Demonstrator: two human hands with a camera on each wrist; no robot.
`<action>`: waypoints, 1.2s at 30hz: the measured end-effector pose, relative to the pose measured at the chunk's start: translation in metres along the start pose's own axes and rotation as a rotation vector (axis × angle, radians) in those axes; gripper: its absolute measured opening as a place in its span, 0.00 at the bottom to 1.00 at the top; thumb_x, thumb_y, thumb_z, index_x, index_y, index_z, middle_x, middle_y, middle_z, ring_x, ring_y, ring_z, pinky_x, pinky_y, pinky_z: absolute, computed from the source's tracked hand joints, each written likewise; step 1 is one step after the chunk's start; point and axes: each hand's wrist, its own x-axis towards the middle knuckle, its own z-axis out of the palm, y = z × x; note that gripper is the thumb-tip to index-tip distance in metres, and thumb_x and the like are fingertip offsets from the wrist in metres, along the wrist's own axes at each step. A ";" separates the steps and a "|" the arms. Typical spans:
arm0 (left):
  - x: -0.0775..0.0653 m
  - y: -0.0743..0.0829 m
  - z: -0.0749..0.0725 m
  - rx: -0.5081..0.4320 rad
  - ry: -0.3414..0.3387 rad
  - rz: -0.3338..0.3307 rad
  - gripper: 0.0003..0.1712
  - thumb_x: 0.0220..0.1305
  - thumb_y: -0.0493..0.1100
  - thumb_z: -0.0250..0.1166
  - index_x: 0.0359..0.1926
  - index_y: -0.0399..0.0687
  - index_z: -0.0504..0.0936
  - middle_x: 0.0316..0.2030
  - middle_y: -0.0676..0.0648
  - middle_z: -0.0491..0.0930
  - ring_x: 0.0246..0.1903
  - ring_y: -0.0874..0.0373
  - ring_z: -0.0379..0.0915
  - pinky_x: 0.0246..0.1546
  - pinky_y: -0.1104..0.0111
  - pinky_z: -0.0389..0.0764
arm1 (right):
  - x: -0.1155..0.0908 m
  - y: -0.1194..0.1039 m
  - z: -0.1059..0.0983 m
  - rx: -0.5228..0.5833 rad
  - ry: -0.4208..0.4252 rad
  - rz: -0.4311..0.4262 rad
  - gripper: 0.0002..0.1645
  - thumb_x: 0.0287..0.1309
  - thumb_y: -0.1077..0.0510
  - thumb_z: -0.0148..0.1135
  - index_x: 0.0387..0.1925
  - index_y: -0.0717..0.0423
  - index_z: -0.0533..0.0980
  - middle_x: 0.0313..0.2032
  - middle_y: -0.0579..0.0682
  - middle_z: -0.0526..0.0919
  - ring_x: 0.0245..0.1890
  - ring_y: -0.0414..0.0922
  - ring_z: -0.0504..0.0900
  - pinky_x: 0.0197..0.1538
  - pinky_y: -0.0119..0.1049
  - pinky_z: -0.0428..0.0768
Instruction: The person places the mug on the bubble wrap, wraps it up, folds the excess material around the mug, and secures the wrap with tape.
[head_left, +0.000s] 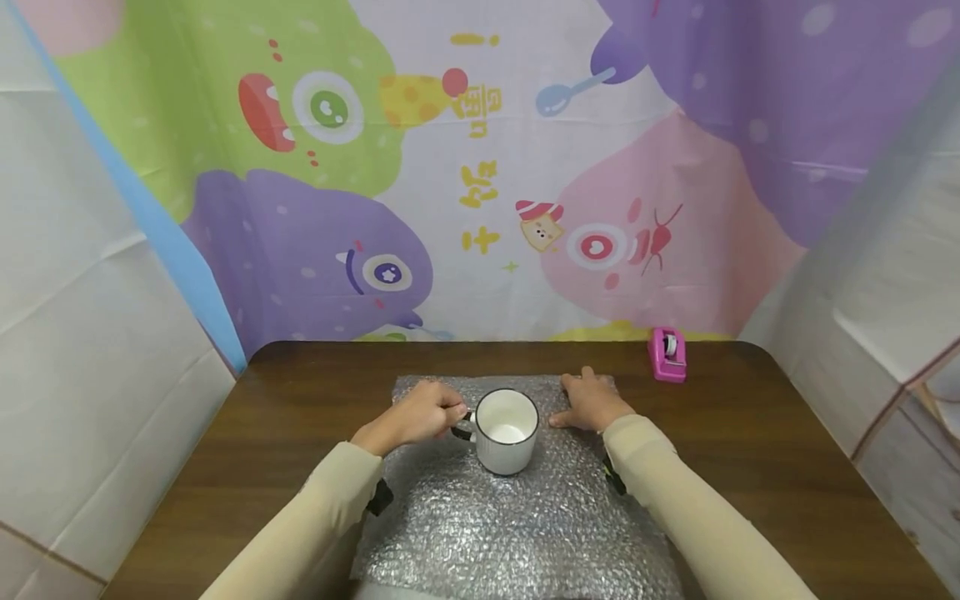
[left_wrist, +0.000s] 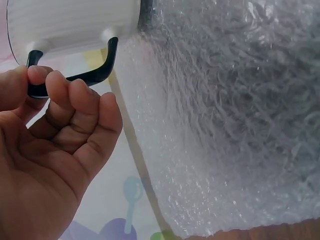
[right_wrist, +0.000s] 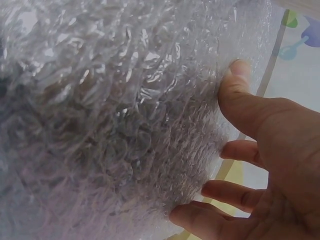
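Observation:
A white enamel mug (head_left: 507,450) with a dark rim stands upright over a sheet of bubble wrap (head_left: 510,533). My left hand (head_left: 422,412) pinches the mug's black handle (left_wrist: 100,75) between thumb and index finger, seen closely in the left wrist view. To the right of the mug, my right hand (head_left: 595,402) rests on the far right part of the wrap, its fingers spread. In the right wrist view the thumb (right_wrist: 235,95) lies on the plastic and the other fingertips touch it near the edge.
A pink tape dispenser (head_left: 667,357) sits at the back right of the brown wooden table (head_left: 300,408). Behind the table hangs a curtain (head_left: 510,308) printed with cartoon monsters. Pale cloth walls (head_left: 97,292) close in both sides.

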 end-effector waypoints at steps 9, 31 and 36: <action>0.000 -0.001 0.005 -0.015 -0.003 0.011 0.25 0.78 0.41 0.52 0.17 0.50 0.72 0.11 0.55 0.66 0.14 0.62 0.59 0.27 0.69 0.67 | 0.001 0.002 0.000 -0.003 0.001 -0.009 0.48 0.56 0.39 0.74 0.68 0.64 0.70 0.61 0.72 0.72 0.60 0.77 0.71 0.66 0.69 0.69; -0.005 -0.002 0.017 0.022 0.031 0.003 0.26 0.77 0.43 0.54 0.16 0.56 0.68 0.11 0.57 0.67 0.13 0.64 0.61 0.23 0.71 0.64 | 0.001 0.002 0.002 -0.003 0.012 -0.016 0.47 0.56 0.39 0.75 0.67 0.64 0.71 0.60 0.72 0.73 0.60 0.77 0.72 0.65 0.69 0.70; -0.006 -0.003 0.018 -0.007 0.027 -0.007 0.26 0.77 0.42 0.55 0.16 0.55 0.67 0.11 0.56 0.67 0.13 0.63 0.61 0.22 0.71 0.64 | 0.002 0.002 0.004 0.003 0.014 -0.015 0.47 0.56 0.39 0.74 0.68 0.64 0.71 0.61 0.73 0.72 0.61 0.78 0.71 0.65 0.69 0.70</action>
